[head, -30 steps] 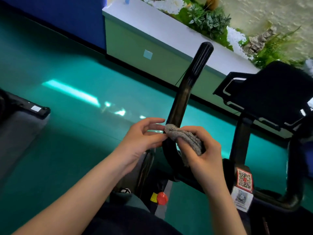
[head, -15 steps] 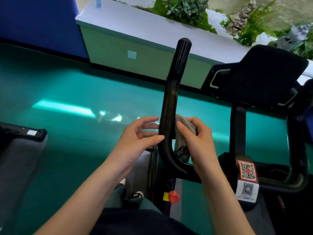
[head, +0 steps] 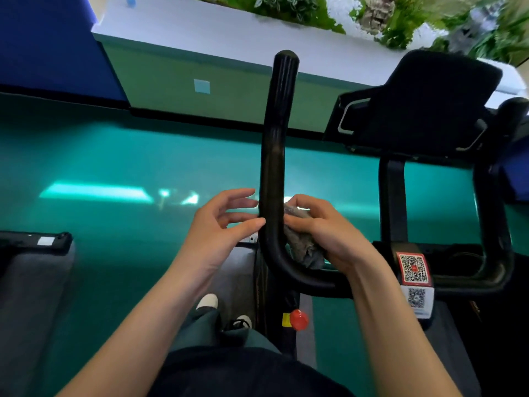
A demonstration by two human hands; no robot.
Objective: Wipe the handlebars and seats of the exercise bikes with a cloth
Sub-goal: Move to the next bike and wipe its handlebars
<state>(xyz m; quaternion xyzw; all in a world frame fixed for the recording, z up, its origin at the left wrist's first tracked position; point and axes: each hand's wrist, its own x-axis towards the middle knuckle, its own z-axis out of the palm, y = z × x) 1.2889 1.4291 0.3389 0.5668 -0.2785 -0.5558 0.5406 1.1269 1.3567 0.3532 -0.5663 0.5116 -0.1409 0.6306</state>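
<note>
Inspecting from the left: found left hand [head: 217,224] open, fingers straight and spread, holding nothing. Cannot tell whether its fingertips touch the handlebar [head: 273,156] or stop just beside it.

Located that handlebar prong immediately right of the left hand, standing between both hands. Recorded a black tube with its long axis running away from the body, capped tip pointing toward the planter ledge [head: 229,32] well beyond the fingertips, lower end curving rightward beneath the right hand into a crossbar.

Found cloth [head: 303,250], grey and bunched, pressed against the tube's right face at the bend, tucked under the fingers of the right hand [head: 329,236]. Found that hand curled round the cloth, gripping it.

Judged progress as early. Saw cloth contact only on the lower stretch of this prong; saw none on the length beyond both hands up to the tip. Cannot tell by surface alone which parts are already clean.

Recorded, further right of the right hand, QR sticker [head: 413,267], console holder [head: 423,107] and second prong [head: 489,202], all well apart from the cloth. Saw no seat in view; judged seats and remaining bikes outstanding.
</note>
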